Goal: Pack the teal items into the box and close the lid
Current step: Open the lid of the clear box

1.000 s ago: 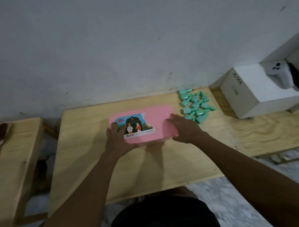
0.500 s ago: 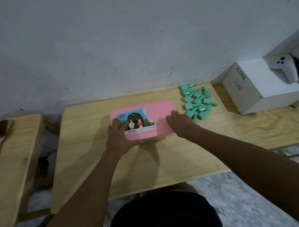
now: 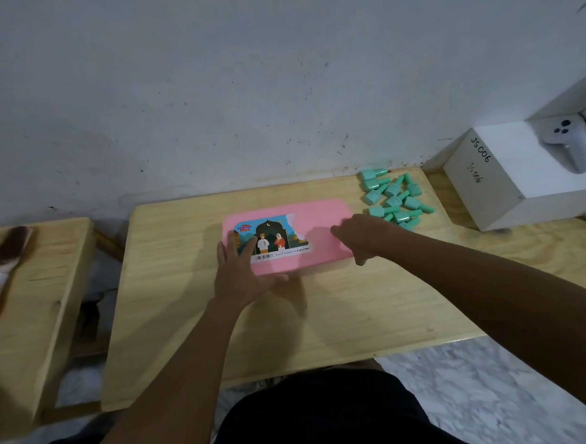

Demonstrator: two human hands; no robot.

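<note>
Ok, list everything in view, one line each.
pink box: one, pink, lid on, table centre
teal items: a pile, teal, table's far right corner, outside the box
table: one, light wood, centre
side table: one, light wood, left
brush: one, brown bristles, on side table
white box: one, white, right
controller: one, white, atop white box
left hand: flat on box's near-left corner
right hand: grips box's right end
</note>
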